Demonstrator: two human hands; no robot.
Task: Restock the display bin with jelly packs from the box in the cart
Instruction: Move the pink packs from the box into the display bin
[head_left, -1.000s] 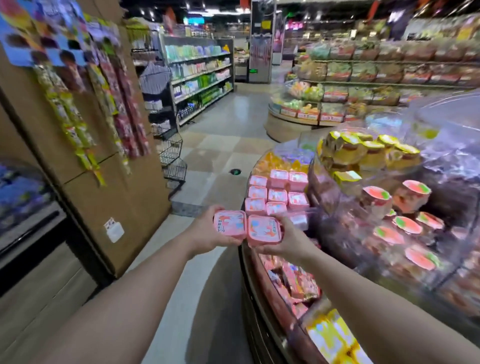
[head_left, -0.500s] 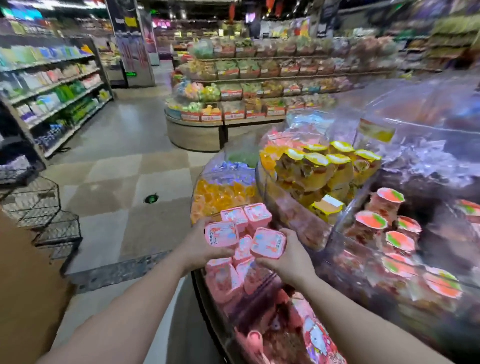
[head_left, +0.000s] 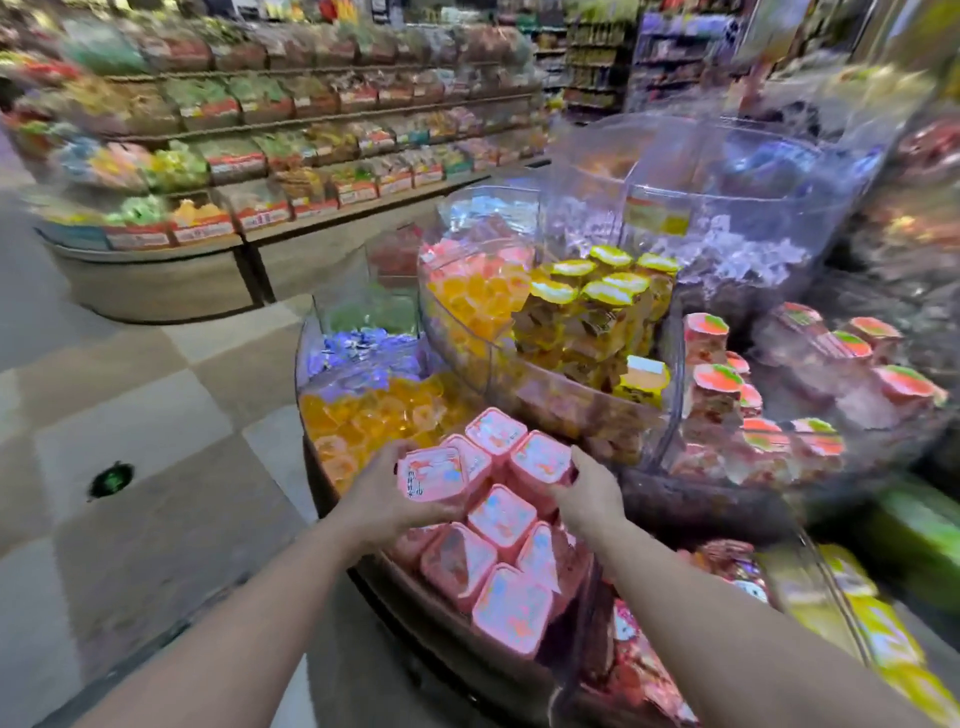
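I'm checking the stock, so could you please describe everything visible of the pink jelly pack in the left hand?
The pink jelly pack is a squarish tub with rounded corners, seemingly plastic, sealed by a pink printed film lid that tilts toward the camera. The left hand grips its left and lower edges, holding it above the pink packs in the display bin. Whether it touches neighbouring packs is unclear.
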